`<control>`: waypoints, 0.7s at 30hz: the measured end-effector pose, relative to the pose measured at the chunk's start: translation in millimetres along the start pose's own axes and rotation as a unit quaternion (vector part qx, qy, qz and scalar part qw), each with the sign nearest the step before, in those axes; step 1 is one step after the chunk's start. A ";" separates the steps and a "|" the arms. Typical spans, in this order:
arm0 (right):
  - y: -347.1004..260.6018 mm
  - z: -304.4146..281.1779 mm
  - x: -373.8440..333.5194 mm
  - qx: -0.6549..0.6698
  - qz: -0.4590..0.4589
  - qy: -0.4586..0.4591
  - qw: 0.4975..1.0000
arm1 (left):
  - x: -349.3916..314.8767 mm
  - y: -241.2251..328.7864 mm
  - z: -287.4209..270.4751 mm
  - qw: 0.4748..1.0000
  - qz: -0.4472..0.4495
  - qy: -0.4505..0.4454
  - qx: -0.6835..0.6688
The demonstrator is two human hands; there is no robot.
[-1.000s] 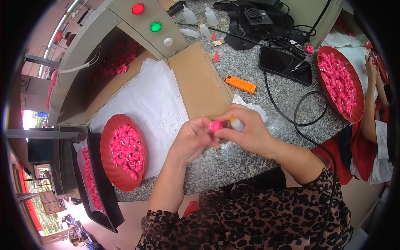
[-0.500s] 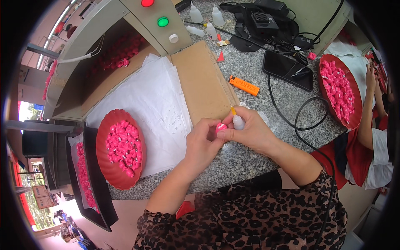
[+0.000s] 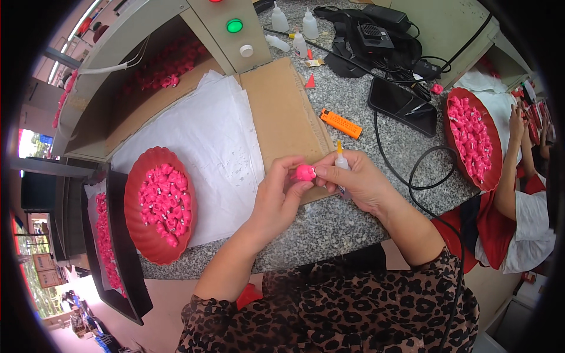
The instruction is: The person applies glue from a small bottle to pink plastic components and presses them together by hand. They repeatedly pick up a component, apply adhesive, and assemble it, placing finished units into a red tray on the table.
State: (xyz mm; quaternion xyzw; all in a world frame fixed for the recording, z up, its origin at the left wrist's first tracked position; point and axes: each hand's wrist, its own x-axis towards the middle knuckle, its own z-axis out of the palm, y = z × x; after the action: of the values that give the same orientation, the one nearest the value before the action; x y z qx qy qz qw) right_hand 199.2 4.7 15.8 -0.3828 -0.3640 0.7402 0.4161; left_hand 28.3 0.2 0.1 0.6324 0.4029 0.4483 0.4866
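Between the thumb and fingers of my left hand (image 3: 279,191) is a small round pink figure (image 3: 305,172) with a pale spot on its right side. My right hand (image 3: 362,181) keeps a small white squeeze bottle (image 3: 342,163) with a yellow nozzle, nozzle up, among its fingers. Its thumb and forefinger tips meet the figure's right side; whether they pinch a tiny part there I cannot tell. Both hands are above the near edge of a cardboard sheet (image 3: 282,112). To the left, a red scalloped dish (image 3: 135,226) holds many similar pink pieces.
White paper (image 3: 220,176) spreads into a machine's opening beside a panel with a green light (image 3: 235,25). An orange lighter (image 3: 341,123), a black phone (image 3: 403,107), cables and white bottles (image 3: 310,25) lie beyond. Another red dish (image 3: 496,167) stands right, near a co-worker's arm (image 3: 507,176). A black tray (image 3: 132,276) flanks the left.
The pink figure has turned, showing a rounder pink side in place of its white patch. The bottle now stands more upright in my right hand. The whole view has shifted slightly.
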 end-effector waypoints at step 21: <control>-5.9 7.7 0.2 -0.038 -0.023 0.019 0.999 | 9.8 9.3 -18.9 0.977 0.163 -0.044 0.133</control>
State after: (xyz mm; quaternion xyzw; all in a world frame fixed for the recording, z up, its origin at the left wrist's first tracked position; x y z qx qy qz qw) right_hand 194.3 5.4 24.2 -0.4036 -0.3922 0.7090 0.4250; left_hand 13.5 12.4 13.3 0.7676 0.3284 0.4363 0.3356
